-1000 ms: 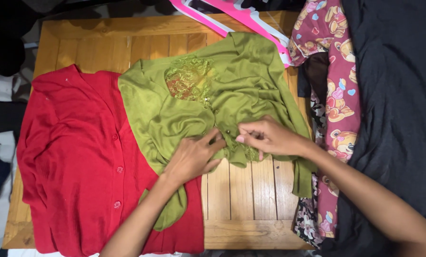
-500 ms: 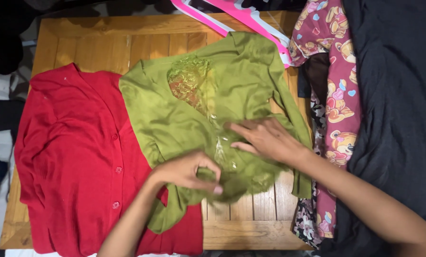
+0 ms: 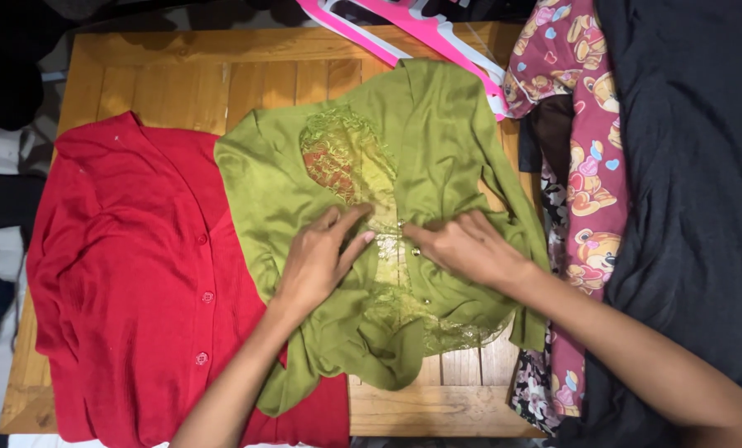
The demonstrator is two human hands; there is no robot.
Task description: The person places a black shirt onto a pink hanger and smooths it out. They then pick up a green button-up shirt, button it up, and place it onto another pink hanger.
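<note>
- Both hands lie flat and unclenched on the green cardigan (image 3: 437,141), grasping nothing: the left hand (image 3: 317,261) presses palm-down on the left front panel with fingers spread, and the right hand (image 3: 462,247) presses on the right front panel, its fingertips pointing towards the row of small buttons down the middle.
- Wooden table (image 3: 163,83): slatted and light brown, it carries all the garments in the middle of the view.
- Dark grey cloth (image 3: 694,191): it fills the right side, well apart from the hands; the right forearm crosses its lower part.
- Red cardigan (image 3: 130,290): it is spread flat on the left half of the table with its buttons showing, and its right edge is overlapped by the green one.
- The green cardigan lies at the table's centre, front up, with a lace panel down the middle; its lower hem is bunched and one sleeve trails over the red garment.
- Bear-print garment (image 3: 591,174): maroon with teddy bears and hearts, it lies just beside the green sleeve on the right.
- Pink hangers (image 3: 412,33): they rest at the table's top edge, touching the green collar area.
</note>
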